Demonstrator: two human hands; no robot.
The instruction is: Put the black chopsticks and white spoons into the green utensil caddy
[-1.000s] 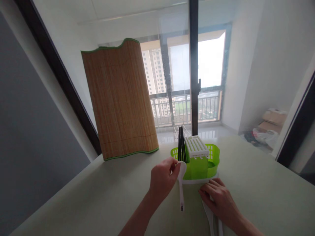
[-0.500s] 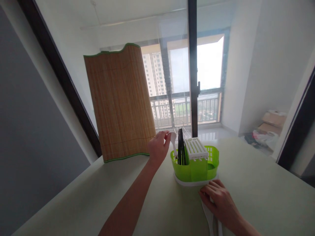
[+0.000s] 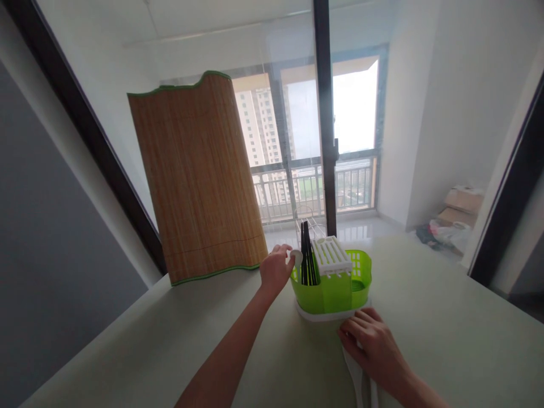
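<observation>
My left hand (image 3: 277, 269) is closed in a pinch on a white spoon (image 3: 296, 258). The spoon's bowl is up at my fingertips and its lower end is down inside the left end of a green cutlery basket (image 3: 335, 294). Black chopsticks (image 3: 307, 255) stand in the basket just right of the spoon. My right hand (image 3: 372, 343) rests on the table before the basket, fingers curled over a white utensil (image 3: 374, 392) whose upper part is hidden under the palm. Beside it, partly covered by my thumb, a white rice paddle (image 3: 352, 362) lies flat.
A white slotted rack (image 3: 331, 255) sits across the basket's middle. Behind the chopsticks is a white wire rack (image 3: 317, 228). A bamboo mat (image 3: 195, 181) with green edging stands upright at the left, before a glass window. The pale table (image 3: 425, 317) extends to both sides.
My left hand has moved down, lowering the spoon deeper into the basket's left end. The right hand stays by the white utensils. The whole view has shifted slightly.
</observation>
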